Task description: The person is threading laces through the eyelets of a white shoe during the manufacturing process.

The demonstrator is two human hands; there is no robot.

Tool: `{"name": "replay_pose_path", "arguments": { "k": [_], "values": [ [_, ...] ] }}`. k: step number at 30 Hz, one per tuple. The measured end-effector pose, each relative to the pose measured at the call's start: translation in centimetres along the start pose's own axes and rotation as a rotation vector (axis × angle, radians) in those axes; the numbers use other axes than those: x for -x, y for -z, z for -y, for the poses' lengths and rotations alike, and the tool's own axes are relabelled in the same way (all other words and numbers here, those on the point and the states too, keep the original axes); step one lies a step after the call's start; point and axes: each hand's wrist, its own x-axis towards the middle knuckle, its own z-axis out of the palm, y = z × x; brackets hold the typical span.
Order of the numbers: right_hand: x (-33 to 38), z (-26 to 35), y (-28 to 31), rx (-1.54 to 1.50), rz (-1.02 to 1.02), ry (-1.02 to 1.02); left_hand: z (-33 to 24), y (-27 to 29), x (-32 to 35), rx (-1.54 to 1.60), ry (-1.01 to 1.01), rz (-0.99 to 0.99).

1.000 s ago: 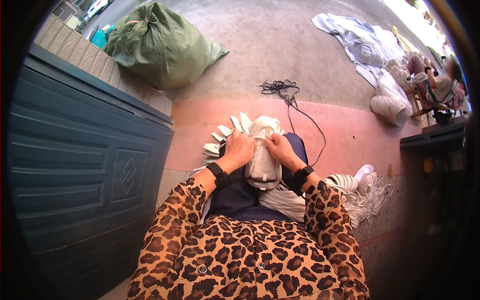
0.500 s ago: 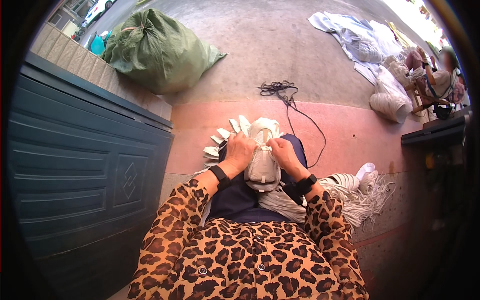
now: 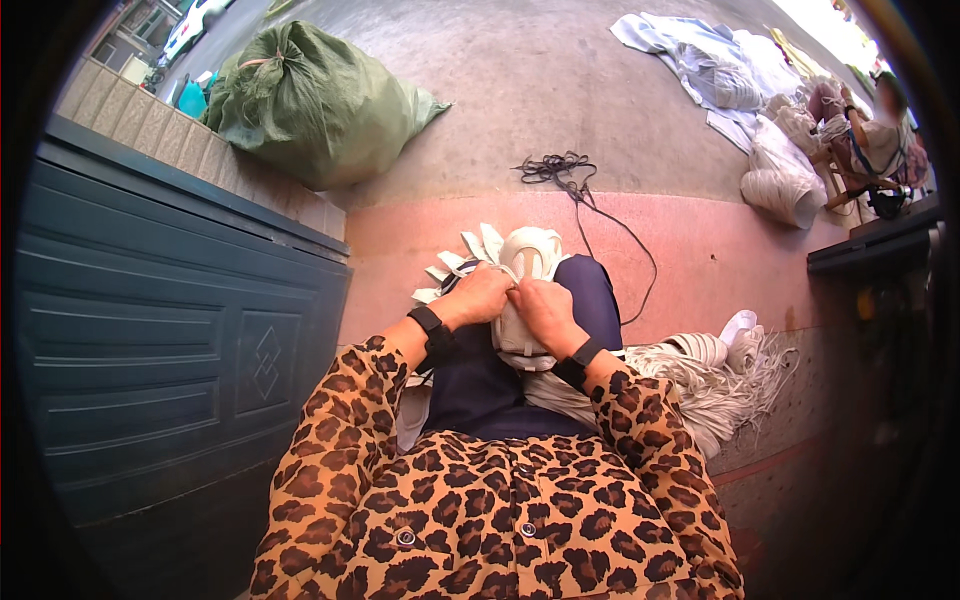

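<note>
A cream lace-up shoe [image 3: 517, 338] rests on my lap between my knees, its toe end pointing away from me. My left hand [image 3: 480, 294] is closed at the left side of the lacing, with a pale shoelace [image 3: 507, 270] running by its fingertips. Over the shoe's middle, my right hand [image 3: 546, 312] is pinched and close against the left fingers; it appears to grip the lace too, though the fingers hide the exact hold. Several whitish pointed pieces [image 3: 490, 240] fan out beside my left knee.
A heap of cream laces [image 3: 700, 375] lies right of my legs. Ahead, a black cord [image 3: 565, 175] is tangled on the floor. A green sack [image 3: 310, 110] stands far left, beyond a dark door [image 3: 150, 330]. White bundles [image 3: 785, 180] and a seated person [image 3: 885, 140] are far right.
My right hand has moved left and toward me across the shoe, meeting my left hand. The stretch of lace seen between the hands is now mostly covered.
</note>
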Motion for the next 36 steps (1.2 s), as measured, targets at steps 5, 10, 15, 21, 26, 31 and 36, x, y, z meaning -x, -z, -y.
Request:
{"name": "replay_pose_path", "arguments": {
  "k": [5,10,15,21,26,31,36],
  "values": [
    [0.3,0.3,-1.0,0.175,-0.042,0.131,1.0,-0.3,0.2,0.113,-0.041,-0.037],
    [2.1,0.1,2.3,0.030,-0.020,0.180,-0.7,-1.8,2.5,0.212,-0.095,-0.537],
    [5.2,-2.7,5.6,-0.289,0.173,0.189,-3.6,-2.9,4.3,0.003,-0.112,-0.554],
    [3.5,-4.2,4.3,-0.983,-0.045,-0.342,-7.6,0.3,1.0,0.096,-0.143,-0.379],
    [3.6,-3.6,4.9,-1.549,-0.060,-0.328,-12.0,0.8,2.2,0.669,-0.208,-0.404],
    [3.8,-1.8,4.9,-1.619,0.063,-0.441,-9.7,1.8,2.2,0.849,0.237,-0.439],
    [3.6,-0.3,4.7,-1.659,0.037,-0.502,-8.6,1.1,2.6,0.530,0.163,-0.471]
  ]
}}
